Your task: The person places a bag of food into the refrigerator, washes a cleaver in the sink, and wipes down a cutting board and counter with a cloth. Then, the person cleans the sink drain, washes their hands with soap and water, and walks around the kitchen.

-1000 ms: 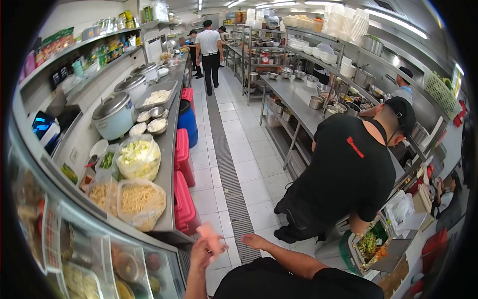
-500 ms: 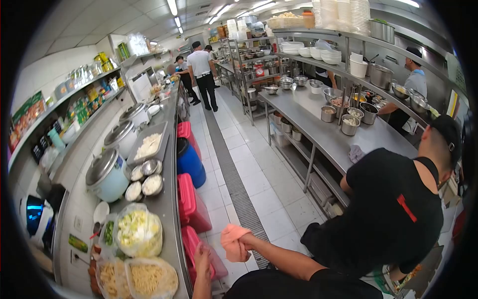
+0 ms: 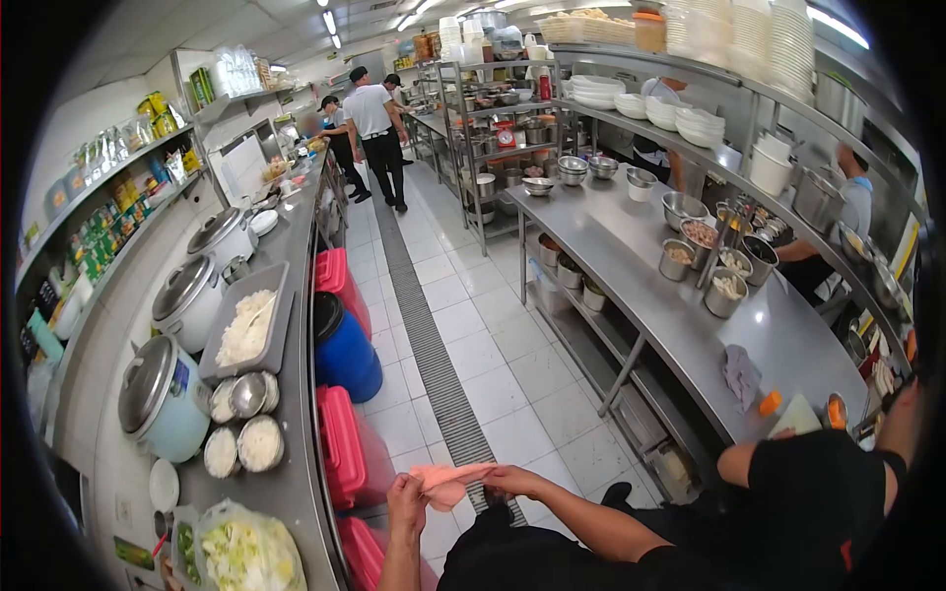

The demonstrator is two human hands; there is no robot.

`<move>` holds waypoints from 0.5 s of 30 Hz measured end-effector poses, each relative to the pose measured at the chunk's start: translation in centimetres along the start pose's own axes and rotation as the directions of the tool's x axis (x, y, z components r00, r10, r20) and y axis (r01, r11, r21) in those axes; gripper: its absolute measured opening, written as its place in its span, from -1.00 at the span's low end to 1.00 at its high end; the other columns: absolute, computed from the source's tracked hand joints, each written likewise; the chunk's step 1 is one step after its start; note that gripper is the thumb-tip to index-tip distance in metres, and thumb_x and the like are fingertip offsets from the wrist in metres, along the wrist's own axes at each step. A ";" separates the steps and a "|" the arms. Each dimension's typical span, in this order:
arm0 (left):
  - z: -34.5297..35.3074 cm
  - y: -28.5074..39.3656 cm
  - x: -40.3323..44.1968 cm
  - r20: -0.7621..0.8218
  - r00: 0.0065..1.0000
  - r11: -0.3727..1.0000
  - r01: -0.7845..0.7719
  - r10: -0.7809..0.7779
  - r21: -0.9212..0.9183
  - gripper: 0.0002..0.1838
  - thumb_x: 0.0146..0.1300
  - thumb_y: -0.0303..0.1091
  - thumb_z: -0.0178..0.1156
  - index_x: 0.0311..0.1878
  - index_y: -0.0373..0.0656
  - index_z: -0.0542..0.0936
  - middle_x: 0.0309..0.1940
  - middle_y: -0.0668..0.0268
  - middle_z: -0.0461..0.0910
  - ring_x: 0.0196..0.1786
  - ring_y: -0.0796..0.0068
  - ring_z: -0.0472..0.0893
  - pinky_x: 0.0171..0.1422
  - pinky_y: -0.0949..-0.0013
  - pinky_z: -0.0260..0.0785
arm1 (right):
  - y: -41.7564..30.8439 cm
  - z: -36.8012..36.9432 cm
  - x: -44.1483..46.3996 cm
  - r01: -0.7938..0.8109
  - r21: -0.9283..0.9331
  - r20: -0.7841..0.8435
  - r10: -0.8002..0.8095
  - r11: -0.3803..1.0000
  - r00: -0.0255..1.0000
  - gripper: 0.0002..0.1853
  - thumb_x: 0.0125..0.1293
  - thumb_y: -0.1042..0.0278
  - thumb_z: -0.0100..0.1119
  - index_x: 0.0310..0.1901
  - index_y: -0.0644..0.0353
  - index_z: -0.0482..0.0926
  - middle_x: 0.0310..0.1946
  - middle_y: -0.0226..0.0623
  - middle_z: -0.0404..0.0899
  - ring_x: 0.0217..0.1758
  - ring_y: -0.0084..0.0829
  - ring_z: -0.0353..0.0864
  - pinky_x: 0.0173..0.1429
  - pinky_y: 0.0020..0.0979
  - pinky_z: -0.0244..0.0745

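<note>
From here I see the person standing over the near end of the long grey slatted floor drain [image 3: 424, 315], a thin salmon-pink cloth [image 3: 448, 481] stretched between both hands above it. The left hand [image 3: 406, 504] is closed on one end of the cloth, and the right hand [image 3: 512, 481] is clamped on the other, fingers bent over it.

Left of the drain are a blue plastic drum [image 3: 347, 362] and red-pink plastic bins [image 3: 353, 451], beside a steel counter [image 3: 261, 483] with a grey rectangular tray of white rice [image 3: 246, 330]. Right of the drain, a long stainless-steel table [image 3: 611, 222] carries a crumpled mauve cloth [image 3: 739, 376]; a co-worker in black [image 3: 808, 492] leans near it. At the drain's far end stands a co-worker in a white shirt [image 3: 368, 110].
</note>
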State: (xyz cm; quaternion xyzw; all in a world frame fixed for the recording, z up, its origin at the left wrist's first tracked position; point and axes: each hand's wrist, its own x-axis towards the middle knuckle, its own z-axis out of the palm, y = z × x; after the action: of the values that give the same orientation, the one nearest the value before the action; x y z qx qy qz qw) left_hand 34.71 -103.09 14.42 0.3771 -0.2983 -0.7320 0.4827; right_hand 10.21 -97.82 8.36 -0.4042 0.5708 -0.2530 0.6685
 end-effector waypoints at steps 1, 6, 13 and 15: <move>0.5 0.2 3.1 0.020 0.999 0.999 0.029 -0.030 0.024 -0.88 0.24 -0.42 0.19 -0.35 -0.12 0.43 -0.38 0.35 0.51 -0.30 0.46 0.56 -0.16 0.33 0.49 | 0.9 -1.6 0.7 -0.079 0.069 -0.033 0.081 0.994 0.996 -0.54 0.34 -0.13 0.05 0.10 0.01 0.50 -0.20 -0.47 0.54 -0.16 -0.55 0.50 -0.18 -0.38 0.44; 10.2 1.0 17.3 0.256 0.953 0.960 0.091 -0.162 0.266 -0.86 0.24 -0.41 0.21 -0.20 -0.20 0.48 -0.30 0.32 0.51 -0.20 0.51 0.54 -0.05 0.35 0.47 | -5.2 -9.4 3.2 -0.163 0.535 -0.171 0.296 0.829 0.940 -0.37 0.33 -0.32 -0.02 0.25 -0.06 0.39 0.22 -0.32 0.39 0.18 -0.32 0.44 0.22 -0.10 0.37; 26.0 0.1 27.2 0.730 0.639 0.849 -0.221 -0.245 0.479 -0.61 0.30 -0.34 0.19 0.16 -0.24 0.48 0.05 0.28 0.53 0.02 0.50 0.53 0.15 0.39 0.40 | -12.6 -25.6 5.5 0.559 0.698 -0.535 -0.192 0.448 0.822 -0.58 0.36 0.11 0.01 0.12 0.23 0.46 -0.20 -0.31 0.63 -0.30 -0.49 0.63 -0.34 -0.54 0.52; 27.0 1.1 32.0 0.629 0.662 0.768 -0.122 -0.409 0.628 -0.60 0.34 -0.28 0.16 0.19 -0.24 0.46 -0.02 0.32 0.57 -0.02 0.53 0.54 0.10 0.44 0.40 | -14.0 -32.9 3.9 0.700 0.656 -0.546 -0.462 0.283 0.699 -0.61 0.39 0.12 -0.05 0.03 0.30 0.45 -0.39 -0.44 0.49 -0.49 -0.59 0.44 -0.48 -0.56 0.38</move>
State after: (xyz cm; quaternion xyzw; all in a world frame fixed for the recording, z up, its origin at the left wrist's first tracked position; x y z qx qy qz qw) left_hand 4.60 -131.36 21.40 0.2101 -0.6574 -0.7162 0.1040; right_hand -19.04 -116.90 17.06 -0.1814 0.2675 -0.7664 0.5552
